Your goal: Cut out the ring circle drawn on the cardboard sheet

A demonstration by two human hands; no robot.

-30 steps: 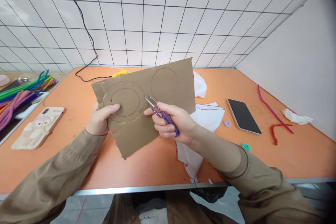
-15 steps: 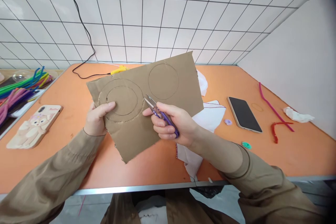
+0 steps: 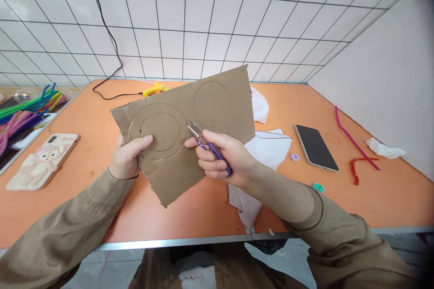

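A brown cardboard sheet point(image 3: 183, 176) is held up, tilted, above the table. Two circles, one inside the other, are drawn on its left part, and a single circle on its right. Along the lower edge of the big circle the card looks cut or pierced. My left hand point(image 3: 127, 156) grips the sheet's left edge, thumb on the front and fingers hidden behind. In my right hand point(image 3: 222, 156) are purple thread snips point(image 3: 217, 156), their blades slightly apart. The blade tips lie at the right edge of the larger left circle.
Behind the card is a yellow glue gun point(image 3: 154, 90) with a black cord. White cloth point(image 3: 271, 146) lies under it. To the right are a phone point(image 3: 316, 147), pipe cleaners point(image 3: 354, 137) and crumpled tissue point(image 3: 385, 148). A cased phone point(image 3: 43, 161) and bundled pipe cleaners point(image 3: 20, 131) are at left.
The cardboard has turned and shifted slightly, its left circles moving a little right and its right edge swinging inward. My left hand moved with it. The snips stay almost in place.
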